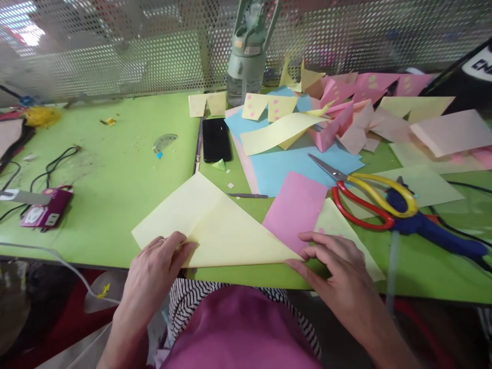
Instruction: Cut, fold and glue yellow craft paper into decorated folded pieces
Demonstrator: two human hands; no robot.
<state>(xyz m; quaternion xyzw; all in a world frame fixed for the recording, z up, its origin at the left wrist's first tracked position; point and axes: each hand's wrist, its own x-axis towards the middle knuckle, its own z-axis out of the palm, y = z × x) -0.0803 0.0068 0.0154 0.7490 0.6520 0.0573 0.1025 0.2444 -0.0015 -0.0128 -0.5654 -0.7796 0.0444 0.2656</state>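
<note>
Left hand (156,266), thumb and fingers nearly together, grips a pale yellow sheet (226,230) by its near edge; the right hand (334,264), loosely curled, pinches its pointed corner. Plain and folded slantwise, it lies along the green surface's (115,164) near edge.

A sheet (226,230) lies along the front edge of the table (126,169), scissors (340,176) rightward, phone (217,141) behind, bottle (246,69) at back edge
</note>
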